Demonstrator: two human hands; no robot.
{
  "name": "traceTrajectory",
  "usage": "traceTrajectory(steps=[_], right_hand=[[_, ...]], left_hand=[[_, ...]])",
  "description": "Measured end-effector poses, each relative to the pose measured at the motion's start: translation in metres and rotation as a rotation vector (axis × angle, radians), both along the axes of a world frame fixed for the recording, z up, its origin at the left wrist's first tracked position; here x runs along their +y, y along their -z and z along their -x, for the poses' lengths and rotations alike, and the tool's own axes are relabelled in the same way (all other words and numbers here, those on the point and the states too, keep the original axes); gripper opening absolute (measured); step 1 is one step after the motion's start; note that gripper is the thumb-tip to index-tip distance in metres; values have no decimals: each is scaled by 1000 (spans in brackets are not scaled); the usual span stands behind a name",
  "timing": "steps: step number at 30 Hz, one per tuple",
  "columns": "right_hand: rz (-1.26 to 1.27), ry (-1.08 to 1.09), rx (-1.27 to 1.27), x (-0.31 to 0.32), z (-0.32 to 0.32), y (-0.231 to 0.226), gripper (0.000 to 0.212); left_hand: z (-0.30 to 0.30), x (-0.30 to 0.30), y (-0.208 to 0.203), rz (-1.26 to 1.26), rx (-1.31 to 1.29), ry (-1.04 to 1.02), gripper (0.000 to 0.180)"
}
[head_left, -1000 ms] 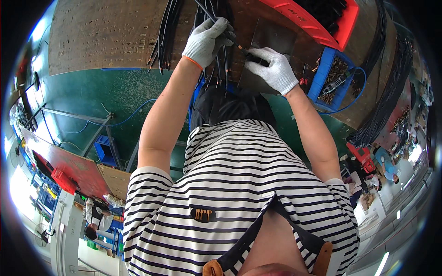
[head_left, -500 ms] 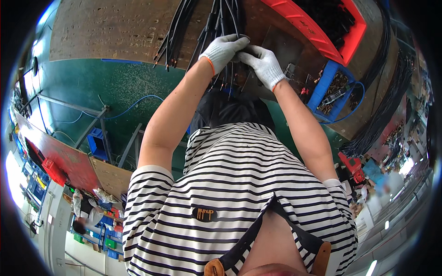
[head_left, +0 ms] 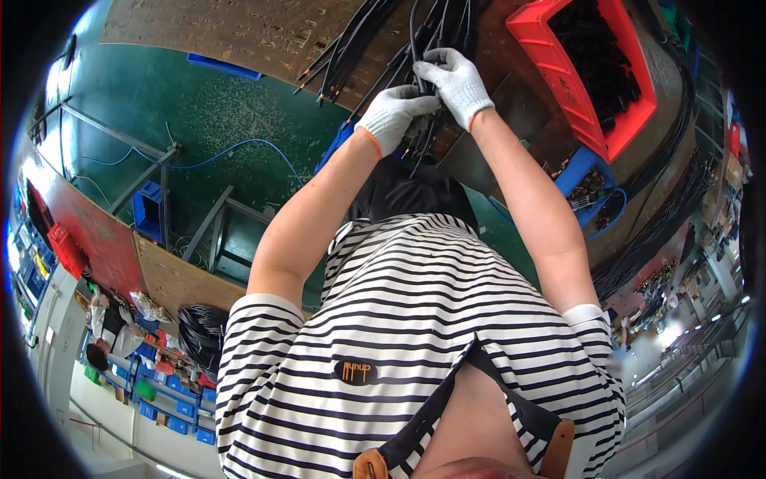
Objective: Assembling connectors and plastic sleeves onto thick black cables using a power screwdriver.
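A black cable (head_left: 414, 36) runs down from the far edge into my two gloved hands. My right hand (head_left: 458, 85) pinches it between thumb and fingers, a little farther away than the left. Just below and to the left, my left hand (head_left: 392, 117) is closed on the cable's lower part; its fingertips are partly hidden. More black cables (head_left: 451, 28) lie on the brown bench (head_left: 215, 24) behind and beneath my hands. To the left rests another bundle of black cables (head_left: 351, 52) with bare coppery ends over the bench edge.
At the right stands a red bin (head_left: 550, 76) full of black parts (head_left: 594, 56). Nearer is a blue bin (head_left: 576, 172) with small coppery pieces, partly behind my right forearm. Long black cables (head_left: 654, 223) hang at far right. A person (head_left: 116, 331) is at lower left.
My right hand has moved farther away and now grips the cable above the left. My left hand has shifted slightly right and nearer. The whole view has turned a little.
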State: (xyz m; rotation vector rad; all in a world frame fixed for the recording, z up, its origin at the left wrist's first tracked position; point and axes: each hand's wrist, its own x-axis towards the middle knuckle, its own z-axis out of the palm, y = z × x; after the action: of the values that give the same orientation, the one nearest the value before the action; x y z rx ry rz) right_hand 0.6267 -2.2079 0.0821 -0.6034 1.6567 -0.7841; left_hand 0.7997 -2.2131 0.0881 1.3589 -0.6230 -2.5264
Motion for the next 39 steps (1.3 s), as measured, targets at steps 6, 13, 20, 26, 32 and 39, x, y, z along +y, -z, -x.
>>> traceTrajectory(steps=[6, 13, 20, 26, 32, 39], right_hand=[[102, 265, 217, -36, 19, 14, 32], [2, 566, -611, -14, 85, -2, 8], [-93, 572, -869, 102, 37, 6, 28], [-206, 763, -774, 159, 23, 13, 18], [-217, 747, -738, 172, 48, -7, 24], [9, 499, -407, 180, 56, -43, 63]], left_hand=[[-2, -4, -5, 621, -281, 519, 44], [-30, -70, 31, 1307, -1250, 467, 82], [-4, -92, 46, 1124, -1370, 720, 60], [15, -83, 45, 1087, -1407, 789, 56], [1, -99, 45, 978, -1237, 675, 39], [25, -88, -24, 46, -299, 176, 13]])
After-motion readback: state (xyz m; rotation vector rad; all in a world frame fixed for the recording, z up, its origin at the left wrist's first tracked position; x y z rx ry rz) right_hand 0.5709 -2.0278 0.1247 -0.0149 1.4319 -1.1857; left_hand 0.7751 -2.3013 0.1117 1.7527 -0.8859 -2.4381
